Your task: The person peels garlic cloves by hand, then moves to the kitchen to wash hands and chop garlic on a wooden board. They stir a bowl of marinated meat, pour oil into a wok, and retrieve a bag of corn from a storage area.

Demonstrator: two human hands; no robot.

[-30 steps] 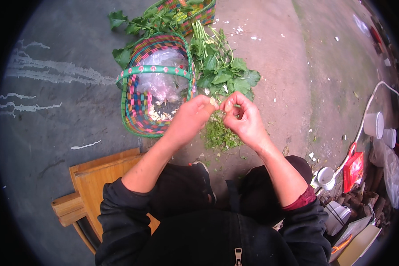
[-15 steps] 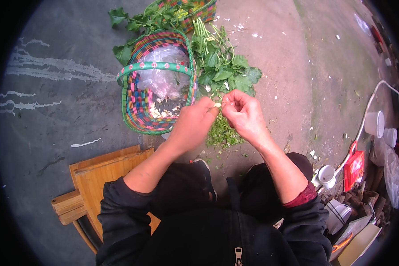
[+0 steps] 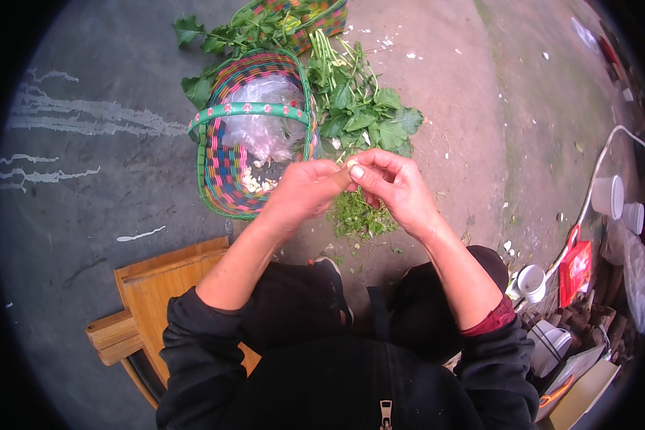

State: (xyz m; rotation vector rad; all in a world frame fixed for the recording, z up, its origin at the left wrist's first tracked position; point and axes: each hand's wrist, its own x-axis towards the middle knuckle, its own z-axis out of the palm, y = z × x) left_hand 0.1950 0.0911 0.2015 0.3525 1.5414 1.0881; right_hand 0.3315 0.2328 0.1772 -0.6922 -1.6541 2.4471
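Observation:
My left hand [image 3: 307,188] and my right hand [image 3: 394,185] meet fingertip to fingertip over the ground, just right of a woven basket. Both are closed in a pinch on a small pale garlic clove [image 3: 352,163], mostly covered by the fingertips. The multicoloured basket [image 3: 211,168] has a green handle [image 3: 254,109] arching over it. Inside it lie a crumpled clear plastic bag [image 3: 265,129] and several pale garlic cloves [image 3: 256,183]. Below my hands is a heap of small green trimmings [image 3: 364,218].
Leafy green stalks [image 3: 358,107] lie right of the basket, and a second woven basket [image 3: 330,18] stands behind. A wooden stool [image 3: 172,287] is at my left. White tubs [image 3: 606,197], a red packet [image 3: 575,272] and firewood [image 3: 588,319] crowd the right side.
My right thumb has come over toward the left fingertips, and the pale clove is more covered. My left hand has turned slightly, its fingers now less blurred.

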